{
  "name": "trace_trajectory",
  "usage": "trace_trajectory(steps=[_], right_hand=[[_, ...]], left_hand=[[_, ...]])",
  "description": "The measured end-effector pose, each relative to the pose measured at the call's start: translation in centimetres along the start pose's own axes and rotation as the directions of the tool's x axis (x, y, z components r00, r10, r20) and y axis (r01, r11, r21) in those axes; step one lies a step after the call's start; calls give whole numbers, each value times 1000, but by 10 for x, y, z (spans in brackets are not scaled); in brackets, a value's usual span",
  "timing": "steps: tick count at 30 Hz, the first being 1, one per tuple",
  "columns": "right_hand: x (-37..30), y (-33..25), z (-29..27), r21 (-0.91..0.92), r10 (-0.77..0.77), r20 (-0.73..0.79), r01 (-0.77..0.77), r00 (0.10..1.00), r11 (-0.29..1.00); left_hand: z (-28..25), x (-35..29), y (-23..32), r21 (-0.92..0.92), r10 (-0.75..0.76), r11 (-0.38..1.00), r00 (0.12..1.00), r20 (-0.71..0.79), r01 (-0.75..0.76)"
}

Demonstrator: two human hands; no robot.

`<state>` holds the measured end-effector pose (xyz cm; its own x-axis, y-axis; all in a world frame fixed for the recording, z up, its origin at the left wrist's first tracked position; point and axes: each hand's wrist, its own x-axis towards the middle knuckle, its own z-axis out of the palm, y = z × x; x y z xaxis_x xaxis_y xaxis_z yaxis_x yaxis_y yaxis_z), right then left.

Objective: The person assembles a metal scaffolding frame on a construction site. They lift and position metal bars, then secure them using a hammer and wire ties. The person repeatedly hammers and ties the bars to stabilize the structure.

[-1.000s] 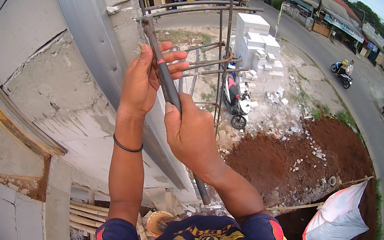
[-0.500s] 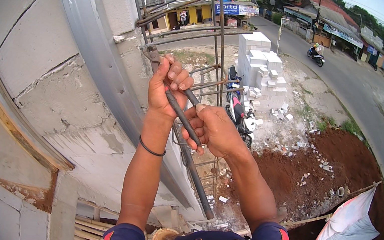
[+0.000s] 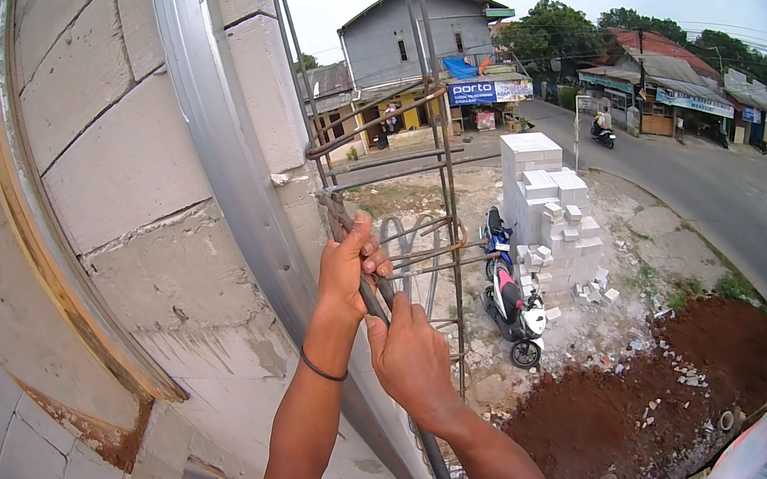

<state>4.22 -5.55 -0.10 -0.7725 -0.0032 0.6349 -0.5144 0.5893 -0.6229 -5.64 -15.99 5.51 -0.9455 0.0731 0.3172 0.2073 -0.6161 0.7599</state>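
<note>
Left hand [image 3: 350, 270] and right hand [image 3: 411, 359]: fingers of both closed around a dark bar [image 3: 381, 302] against the rebar cage [image 3: 413, 184], beside the block wall [image 3: 117, 134]. Bar's upper tip hidden behind left fingers; lower end runs under the right forearm. Blue rectangular sign [image 3: 487, 91] on the grey house [image 3: 417, 37] behind. White block stack [image 3: 551, 207] and scooter [image 3: 516, 307] below.

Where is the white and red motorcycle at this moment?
In the head view, the motorcycle stands on the ground below, right of the right hand, beside the stack of white blocks.
</note>
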Motion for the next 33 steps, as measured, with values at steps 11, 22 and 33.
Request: trace_trajectory(steps=[11,22,33], right_hand=[[4,6,7,686,-122,680,-686,723,-243],[-6,14,29,471,67,103,-108,992,875],[4,26,33,442,-416,639,-752,646,-489]], left_hand=[[-16,3,-5,-404,32,902,912,409,150],[-4,0,4,417,52,909,988,-145,14],[-28,-1,8,-256,-84,949,930,357,184]])
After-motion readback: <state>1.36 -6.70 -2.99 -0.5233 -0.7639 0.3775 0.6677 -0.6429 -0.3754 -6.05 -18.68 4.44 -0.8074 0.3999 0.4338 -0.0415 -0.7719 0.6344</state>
